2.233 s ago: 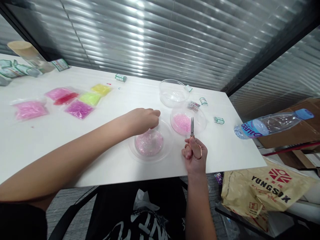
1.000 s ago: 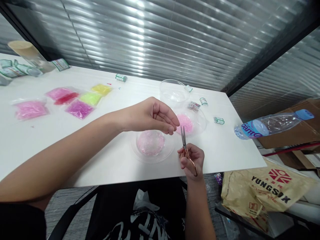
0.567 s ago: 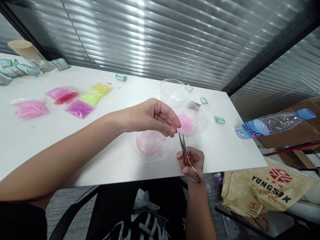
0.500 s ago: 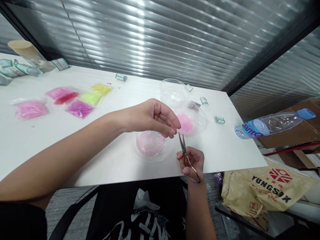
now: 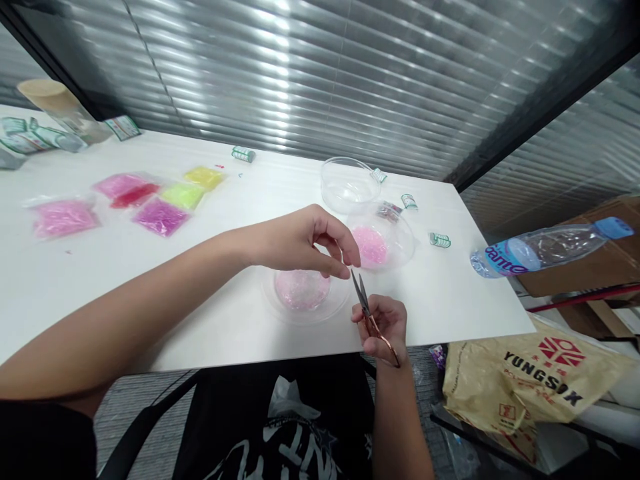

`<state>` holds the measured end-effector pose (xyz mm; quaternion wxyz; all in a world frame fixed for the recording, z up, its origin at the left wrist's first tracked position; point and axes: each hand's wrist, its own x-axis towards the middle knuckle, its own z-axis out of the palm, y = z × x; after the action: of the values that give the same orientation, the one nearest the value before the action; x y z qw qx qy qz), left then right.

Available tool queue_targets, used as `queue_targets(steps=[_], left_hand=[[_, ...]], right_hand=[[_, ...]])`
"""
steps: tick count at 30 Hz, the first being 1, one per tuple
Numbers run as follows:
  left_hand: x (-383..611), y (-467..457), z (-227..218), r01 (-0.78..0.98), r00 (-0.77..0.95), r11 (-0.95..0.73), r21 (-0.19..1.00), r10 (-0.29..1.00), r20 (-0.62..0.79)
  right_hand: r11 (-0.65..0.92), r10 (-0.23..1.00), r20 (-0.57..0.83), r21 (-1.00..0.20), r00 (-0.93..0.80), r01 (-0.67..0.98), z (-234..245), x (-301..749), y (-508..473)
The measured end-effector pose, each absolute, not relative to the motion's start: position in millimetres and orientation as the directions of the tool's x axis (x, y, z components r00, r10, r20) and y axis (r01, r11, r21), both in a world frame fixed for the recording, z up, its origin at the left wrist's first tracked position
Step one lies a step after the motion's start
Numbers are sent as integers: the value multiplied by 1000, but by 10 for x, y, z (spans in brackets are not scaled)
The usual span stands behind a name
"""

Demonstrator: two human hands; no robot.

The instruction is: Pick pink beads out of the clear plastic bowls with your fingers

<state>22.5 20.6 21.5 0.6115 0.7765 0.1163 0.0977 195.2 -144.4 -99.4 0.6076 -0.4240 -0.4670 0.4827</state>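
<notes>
My right hand [image 5: 383, 323] grips a pair of scissors [image 5: 367, 303] with copper-coloured handles, blades slightly apart and pointing up and away. Just above the blade tips is my left hand [image 5: 320, 243], its thumb and index fingertips brought close together. Whatever may be between those fingertips is too small to make out. Below the left hand lies a clear round dish [image 5: 270, 303] holding pale pink bits [image 5: 303, 291]. Behind the hands, a second clear dish [image 5: 403, 237] holds brighter pink beads [image 5: 370, 245].
A clear bowl [image 5: 347, 183] stands at the back, with small green-and-white packets [image 5: 440, 240] around. Bags of coloured beads [image 5: 160, 215] lie left on the white table [image 5: 215, 320]. A plastic bottle [image 5: 540, 250] is right, above a tan sack [image 5: 530, 373].
The left hand has dropped slightly, and its thumb and index finger form a more open loop. The scissors have shifted a little left with their tips near the left fingertips.
</notes>
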Motion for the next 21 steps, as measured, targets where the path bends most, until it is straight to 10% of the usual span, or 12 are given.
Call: queue_targets(steps=[21], left_hand=[[281,100,300,53,980,-390,919,199,28]], right_hand=[[125,988,115,-986,101,-106,-1003,1957,-1458]])
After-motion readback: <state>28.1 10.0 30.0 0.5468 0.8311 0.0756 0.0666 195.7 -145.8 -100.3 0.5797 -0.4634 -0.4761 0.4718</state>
